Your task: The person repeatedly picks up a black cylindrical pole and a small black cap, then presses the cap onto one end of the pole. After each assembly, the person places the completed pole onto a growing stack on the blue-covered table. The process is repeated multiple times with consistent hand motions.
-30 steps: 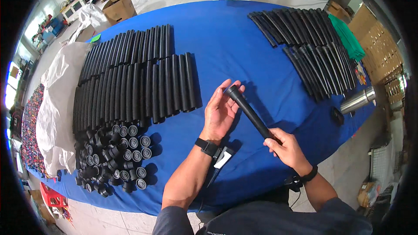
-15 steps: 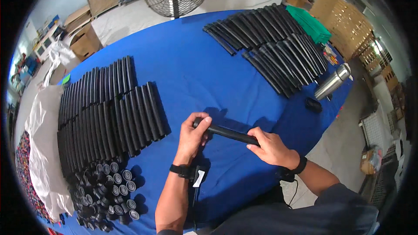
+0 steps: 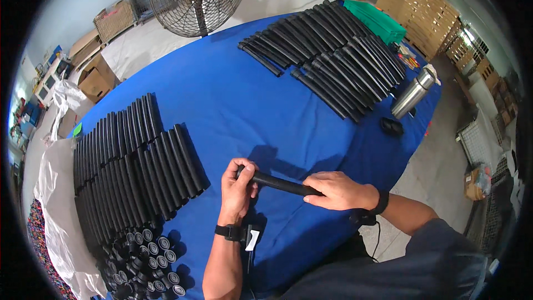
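- Blue-covered table (image 3: 222, 100), running beneath both hands.
- Black tube (image 3: 280, 183), slanting crosswise above the table, nearer its near edge than the far one.
- Right hand (image 3: 340, 190), back upward, wrapped around the tube's right end.
- Left hand (image 3: 236, 188), upright — thumb and fingers clasping the left end, well apart from the right.

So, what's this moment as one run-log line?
left grip: on black tube's left end | right grip: toward its other end | blue tablecloth: black caps
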`<state>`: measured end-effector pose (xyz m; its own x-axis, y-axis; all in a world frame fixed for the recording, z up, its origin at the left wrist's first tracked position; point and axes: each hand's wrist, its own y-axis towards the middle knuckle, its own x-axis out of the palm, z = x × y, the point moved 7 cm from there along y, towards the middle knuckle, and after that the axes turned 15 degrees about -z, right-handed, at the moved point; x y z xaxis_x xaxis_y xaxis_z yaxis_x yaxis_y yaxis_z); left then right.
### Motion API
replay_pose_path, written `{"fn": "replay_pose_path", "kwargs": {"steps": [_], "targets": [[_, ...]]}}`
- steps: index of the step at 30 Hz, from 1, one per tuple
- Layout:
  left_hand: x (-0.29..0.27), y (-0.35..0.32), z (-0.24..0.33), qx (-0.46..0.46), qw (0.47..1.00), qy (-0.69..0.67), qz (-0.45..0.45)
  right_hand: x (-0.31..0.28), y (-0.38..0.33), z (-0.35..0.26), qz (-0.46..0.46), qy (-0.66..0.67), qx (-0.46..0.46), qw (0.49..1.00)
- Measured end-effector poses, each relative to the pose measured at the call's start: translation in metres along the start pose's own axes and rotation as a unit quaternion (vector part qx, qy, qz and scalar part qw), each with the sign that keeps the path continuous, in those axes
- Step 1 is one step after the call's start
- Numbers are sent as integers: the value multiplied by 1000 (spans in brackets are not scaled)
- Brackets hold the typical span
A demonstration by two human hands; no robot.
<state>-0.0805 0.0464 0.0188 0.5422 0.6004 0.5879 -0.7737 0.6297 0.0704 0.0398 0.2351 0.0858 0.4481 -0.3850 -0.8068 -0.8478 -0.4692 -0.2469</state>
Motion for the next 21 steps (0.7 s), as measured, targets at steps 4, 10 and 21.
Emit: {"fn": "replay_pose_path", "kwargs": {"steps": [4, 10, 21], "targets": [[0, 1, -2, 4, 1000, -9, 7, -7, -1, 1, 35, 21, 19, 999], [0, 4, -4, 16, 1000, 3, -26, -12, -9, 6, 114, -16, 10, 993], [4, 5, -8, -42, 997, 56, -36, -183, -81, 222, 417, -195, 178, 869]]}}
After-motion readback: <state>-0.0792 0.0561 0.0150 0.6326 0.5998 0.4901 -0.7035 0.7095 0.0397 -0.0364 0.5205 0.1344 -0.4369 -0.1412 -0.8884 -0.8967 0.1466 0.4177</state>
